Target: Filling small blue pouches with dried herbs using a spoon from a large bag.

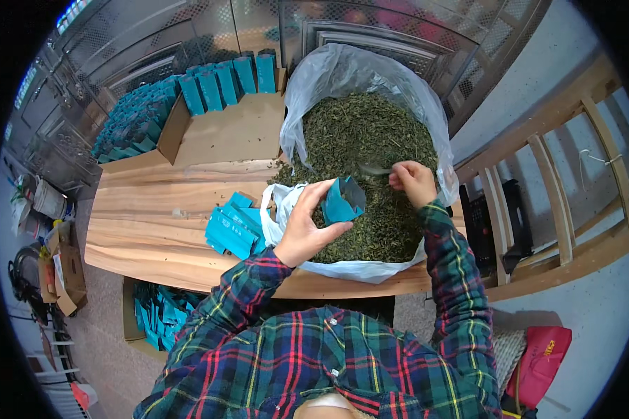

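My left hand (314,225) grips an upright teal pouch (340,204) whose mouth faces up, over the near left side of a large heap of dried green leaves (367,131). The heap lies in a clear plastic bag (335,63) with its rim spread wide. Right of the pouch, my right hand (411,180) pinches the handle of a small spoon or scoop (375,170); its far end is at the leaves. Flat teal pouches (233,228) lie in a loose pile on the wooden table (152,209), left of a white plastic bag (279,209).
A cardboard box (173,128) holds many standing teal pouches (136,118); more stand in a row on a cardboard tray (230,131). Below the table's front edge, another box (132,319) holds teal pouches. A wooden ladder-like frame (550,194) leans at the right wall.
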Available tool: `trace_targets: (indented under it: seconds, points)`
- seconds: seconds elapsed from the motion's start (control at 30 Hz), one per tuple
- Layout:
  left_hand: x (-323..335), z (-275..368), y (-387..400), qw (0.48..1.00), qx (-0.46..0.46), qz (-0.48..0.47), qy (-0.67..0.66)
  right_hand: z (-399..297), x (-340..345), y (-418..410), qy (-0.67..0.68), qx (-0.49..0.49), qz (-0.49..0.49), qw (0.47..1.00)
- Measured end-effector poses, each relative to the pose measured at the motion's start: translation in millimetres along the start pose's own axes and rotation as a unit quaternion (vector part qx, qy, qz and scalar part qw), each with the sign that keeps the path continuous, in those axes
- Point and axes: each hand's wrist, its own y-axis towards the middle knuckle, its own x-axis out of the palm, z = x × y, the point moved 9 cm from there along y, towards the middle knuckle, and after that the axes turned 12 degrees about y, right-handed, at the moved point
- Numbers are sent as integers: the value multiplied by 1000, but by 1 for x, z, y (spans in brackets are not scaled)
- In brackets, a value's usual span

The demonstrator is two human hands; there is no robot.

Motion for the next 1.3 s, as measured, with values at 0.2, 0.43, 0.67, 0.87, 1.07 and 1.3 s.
trace_targets:
  seconds: [0.2, 0.43, 0.67, 0.87, 1.07, 1.3]
  points:
    - [6, -22, -4, 999, -24, -7, -40, -29, -7, 23, 33, -127, 99, 986]
    - [1, -20, 3, 998, -64, -26, -15, -58, 1, -10, -143, -198, 41, 969]
    - [8, -15, 22, 995, -71, -56, 30, -114, -2, -64, -155, -249, -15, 956]
    - [10, -16, 30, 995, -48, -53, 63, -146, 4, -85, -107, -221, -87, 966]
    - [15, -3, 38, 992, -13, -53, 112, -180, 29, -92, -243, -243, -157, 926]
    - [24, 8, 46, 994, 5, -52, 98, -200, 92, -125, -523, -397, -253, 711]
